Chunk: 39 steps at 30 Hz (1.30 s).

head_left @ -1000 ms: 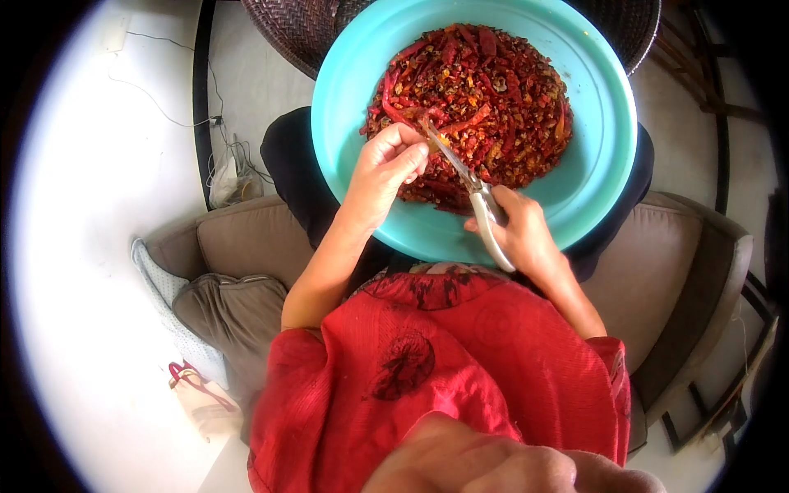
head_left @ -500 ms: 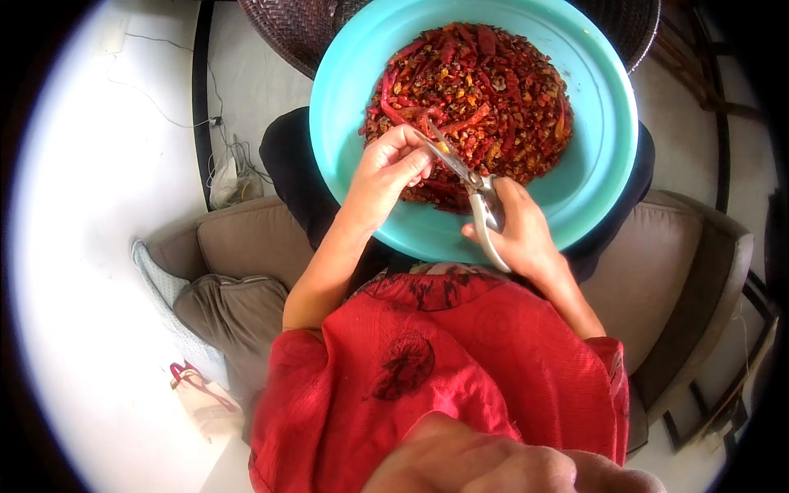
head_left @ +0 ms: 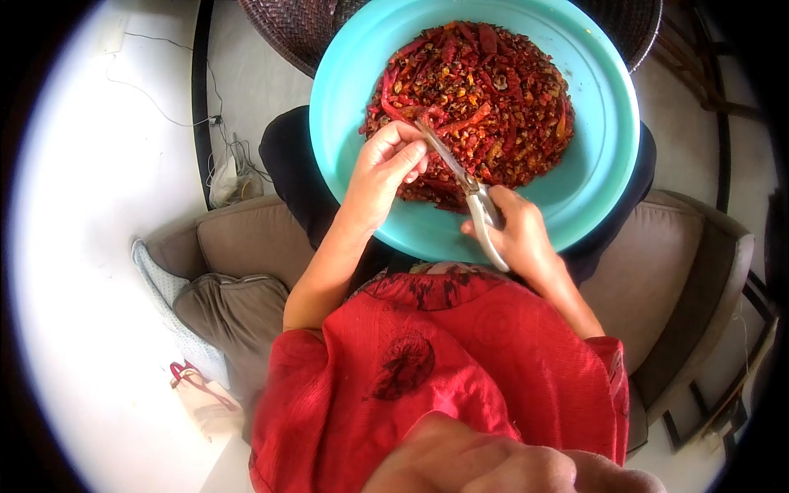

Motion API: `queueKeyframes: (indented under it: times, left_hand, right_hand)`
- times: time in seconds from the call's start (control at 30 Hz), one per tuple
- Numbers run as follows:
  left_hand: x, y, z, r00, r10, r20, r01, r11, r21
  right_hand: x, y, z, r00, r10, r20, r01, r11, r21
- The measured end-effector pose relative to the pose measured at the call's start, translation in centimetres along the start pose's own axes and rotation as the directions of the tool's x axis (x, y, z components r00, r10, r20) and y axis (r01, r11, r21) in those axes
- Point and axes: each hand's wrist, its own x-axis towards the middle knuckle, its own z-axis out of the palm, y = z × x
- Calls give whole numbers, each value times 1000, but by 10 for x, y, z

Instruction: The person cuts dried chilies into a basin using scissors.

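Note:
My right hand is wrapped round the pale handles of a pair of scissors. Their blades are closed and point up and left to the fingertips of my left hand. That hand is closed in a pinch over the near left part of the basin; whatever lies between its fingers is too small or hidden to make out. Below both hands a turquoise basin rests on my lap. In it lies a heap of dried red chilies, mostly cut into small bits with seeds, with some longer pieces on top.
A dark woven basket stands behind the basin. I sit on a brown sofa. Cables and a plastic bag lie on the floor at the left. Beside the sofa is a pale bag with red handles. A wooden frame stands far right.
The scissor blades have closed, and the handles have drawn together in my right hand. A small yellowish bit between the blades no longer shows. My left hand has barely moved.

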Motion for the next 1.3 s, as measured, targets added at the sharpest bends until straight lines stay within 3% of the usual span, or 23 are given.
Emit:
queueKeyframes:
  times: [0.23, 0.43, 0.53, 0.73, 0.83, 1.0, 1.1, 1.3]
  left_hand:
    - [-1, 0, 2, 1000, 9, -7, -9, 1000, 1]
    - [-2, 0, 0, 999, -35, 17, 34, 999, 18]
    - [-1, 1, 4, 998, -17, -67, 21, 999, 48]
    - [0, -1, 0, 999, 34, -30, -32, 997, 65]
    - [0, 0, 0, 999, 29, -21, -28, 998, 50]
    - [0, 1, 1, 996, -2, -89, 7, 999, 50]
    - [-2, 1, 1, 998, -5, -57, 6, 1000, 21]
    - [-2, 4, 3, 999, -17, -33, 19, 998, 62]
  right_hand:
    - [0, -2, -5, 999, -33, 37, 37, 993, -114]
    - [3, -2, 1, 998, -36, -51, 33, 998, -50]
    - [2, -1, 1, 993, 1, -115, 4, 999, 46]
    - [-1, 5, 0, 999, 41, -34, -39, 998, 55]
    - [-1, 4, 1, 993, 113, 28, -117, 980, 160]
    - [-2, 0, 0, 1000, -5, -29, 6, 1000, 23]
    - [0, -2, -5, 994, 57, 93, -54, 998, -39]
    - [3, -8, -3, 997, 58, 49, -58, 998, -10]
